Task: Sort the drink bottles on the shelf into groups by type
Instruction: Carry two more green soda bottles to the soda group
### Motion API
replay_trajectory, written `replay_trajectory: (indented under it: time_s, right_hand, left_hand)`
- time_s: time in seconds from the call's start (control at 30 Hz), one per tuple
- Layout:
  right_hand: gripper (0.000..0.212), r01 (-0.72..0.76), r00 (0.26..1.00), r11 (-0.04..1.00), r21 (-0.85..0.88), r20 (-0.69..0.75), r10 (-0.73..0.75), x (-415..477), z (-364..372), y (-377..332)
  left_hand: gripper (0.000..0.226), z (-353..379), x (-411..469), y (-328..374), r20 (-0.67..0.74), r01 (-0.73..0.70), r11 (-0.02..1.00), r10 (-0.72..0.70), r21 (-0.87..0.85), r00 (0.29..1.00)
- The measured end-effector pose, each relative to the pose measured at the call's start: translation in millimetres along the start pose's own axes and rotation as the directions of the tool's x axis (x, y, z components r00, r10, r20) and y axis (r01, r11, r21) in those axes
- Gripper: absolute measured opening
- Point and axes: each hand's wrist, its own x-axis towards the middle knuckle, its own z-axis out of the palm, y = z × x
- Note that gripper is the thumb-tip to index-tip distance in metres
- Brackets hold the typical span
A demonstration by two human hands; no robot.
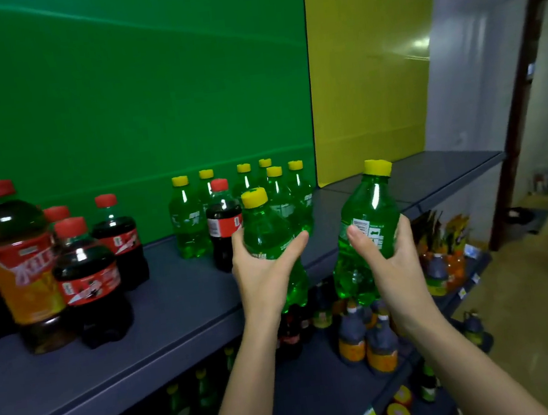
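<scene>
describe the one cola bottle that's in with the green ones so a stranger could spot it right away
Start at the grey top shelf in front of the green backboard and find the cluster of green bottles with yellow caps near its middle. The stray cola bottle stands upright at the front of that cluster. It is the only one there with dark liquid, a red cap and a red label.

Lower-shelf bottles point(351, 339) sit dim, their labels unreadable.
</scene>
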Motion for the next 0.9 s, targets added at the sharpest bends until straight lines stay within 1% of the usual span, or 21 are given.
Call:
replay_trajectory:
  time_s: [0.13,0.27,0.43,0.53,0.63,0.7,0.8,0.9]
  right_hand:
    - [0.062,0.024,0.997,0.999,-0.046,0.069,-0.021,45.7,-2.1,26.6]
    - [0.064,0.017,0.992,0.998,-0.067,0.125,-0.008,83.0,-1.2,55.6]
    - [0.066,-0.005,0.978,0.999,-0.044,0.206,0.014,111.0,10.2,90.3]
    - [0.06,-0.013,0.968,0.999,-0.048,0.249,0.025,122.3,19.8,107.4]
    - [0.056,0.008,0.962,0.997,-0.073,0.272,0.012,135.1,25.7,119.8]
    - [0.06,0.036,0.956,0.993,-0.111,0.292,-0.002,142.8,28.9,126.9]
    - [0.074,0.088,0.945,0.982,-0.17,0.325,-0.028,151.7,32.1,133.9]
    - [0.074,0.087,0.925,0.982,-0.169,0.379,-0.017,160.5,34.8,139.8]
  left_hand:
    - [0.075,27.6,32.4,-23.9,-0.052,-0.01,0.989,0.018,0.15,0.998]
    - [0.085,44.6,54.3,-40.7,-0.083,-0.009,0.968,0.031,0.251,0.996]
    - [0.084,52.8,72.0,-58.8,-0.107,0.002,0.943,0.035,0.332,0.994]
    - [0.081,53.3,80.6,-63.1,-0.14,0.004,0.928,0.052,0.373,0.989]
    - [0.078,55.8,85.9,-67.9,-0.137,-0.004,0.901,0.071,0.434,0.988]
    - [0.077,58.5,89.4,-71.3,-0.14,-0.009,0.876,0.087,0.481,0.986]
    - [0.077,63.7,94.8,-76.0,-0.17,-0.004,0.84,0.114,0.543,0.979]
    - [0.077,69.0,100.9,-79.4,-0.186,0.018,0.808,0.114,0.589,0.976]
